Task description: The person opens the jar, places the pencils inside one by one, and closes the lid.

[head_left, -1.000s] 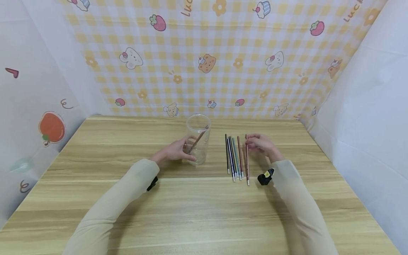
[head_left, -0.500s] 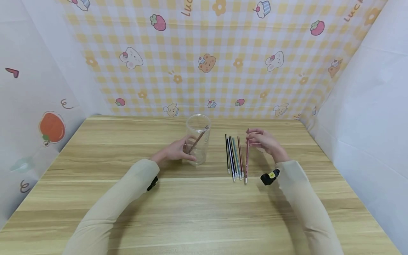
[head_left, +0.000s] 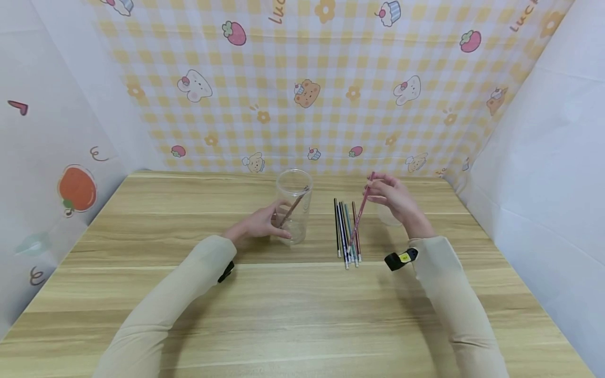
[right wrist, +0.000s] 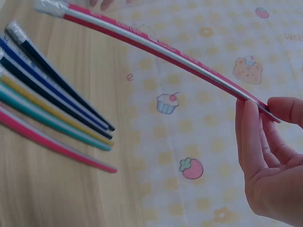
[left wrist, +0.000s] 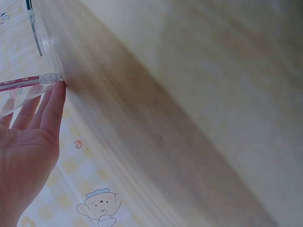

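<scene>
My left hand [head_left: 259, 223] grips the side of a tall clear plastic cup [head_left: 303, 212], thumb in front and fingers behind. A reddish pencil [head_left: 292, 209] leans inside the cup; the left wrist view shows its end [left wrist: 28, 82] at the fingertips. My right hand [head_left: 396, 200] pinches a pink-red pencil [head_left: 363, 206] near its tip, between thumb and fingers. That pencil slants with its eraser end low, over the loose pencils [head_left: 337, 226] in the head view. Several pencils, black, blue, yellow, teal and red [right wrist: 71, 152], lie side by side on the table.
A wooden table [head_left: 302, 315] holds everything. Behind it hangs a checked cloth [head_left: 283, 131] with cartoon prints, and white sheets [head_left: 543, 173] close in the sides. A faint pale round patch [head_left: 389, 216] shows beneath my right hand.
My right hand has lifted the pink-red pencil and moved up and slightly right. The pencil has tilted, its eraser end swinging left over the others. My left hand and the cup stay put.
</scene>
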{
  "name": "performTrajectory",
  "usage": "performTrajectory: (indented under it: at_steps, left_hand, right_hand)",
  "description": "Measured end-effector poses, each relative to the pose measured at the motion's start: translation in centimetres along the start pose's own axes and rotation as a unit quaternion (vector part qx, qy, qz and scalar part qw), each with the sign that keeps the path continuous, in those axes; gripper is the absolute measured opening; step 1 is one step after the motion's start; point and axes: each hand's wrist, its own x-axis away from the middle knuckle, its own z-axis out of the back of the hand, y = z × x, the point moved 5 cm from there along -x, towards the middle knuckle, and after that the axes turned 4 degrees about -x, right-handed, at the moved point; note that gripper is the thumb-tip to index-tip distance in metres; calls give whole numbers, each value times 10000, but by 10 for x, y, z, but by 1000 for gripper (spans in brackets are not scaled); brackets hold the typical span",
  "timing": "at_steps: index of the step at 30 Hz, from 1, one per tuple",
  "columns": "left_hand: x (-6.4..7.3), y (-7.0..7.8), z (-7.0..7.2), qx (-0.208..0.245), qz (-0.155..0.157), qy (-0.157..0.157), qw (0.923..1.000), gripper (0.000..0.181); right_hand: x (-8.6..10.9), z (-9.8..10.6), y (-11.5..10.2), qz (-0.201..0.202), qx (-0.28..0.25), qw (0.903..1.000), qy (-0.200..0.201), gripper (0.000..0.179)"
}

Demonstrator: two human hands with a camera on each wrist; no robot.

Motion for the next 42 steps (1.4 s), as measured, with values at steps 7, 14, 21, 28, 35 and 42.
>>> performTrajectory:
  at_steps: [7,14,21,28,35,42]
  left_hand:
    - [0,0,1,-56,51,19,10000,74]
    - [0,0,1,-48,24,-24,10000,74]
    - [0,-1,1,-25,-2,-19,10000,73]
    - [-1,-1,1,-47,22,2,10000,73]
    - [-1,-1,0,72,-20,-50,10000,75]
    - [1,2,1,63,-66,-83,9999,77]
  right_hand:
    - [2,-8,-15,523,-558,9965,345,17]
    - [5,-15,-31,1052,-1112,9863,617,12]
    - [11,-22,-53,1781,-1767,9635,930,25]
    - [18,-29,-76,2411,-2400,9341,1083,17]
    - [25,-41,-94,2786,-2686,9152,1122,15]
    - [29,-57,-103,2969,-2696,9091,1130,13]
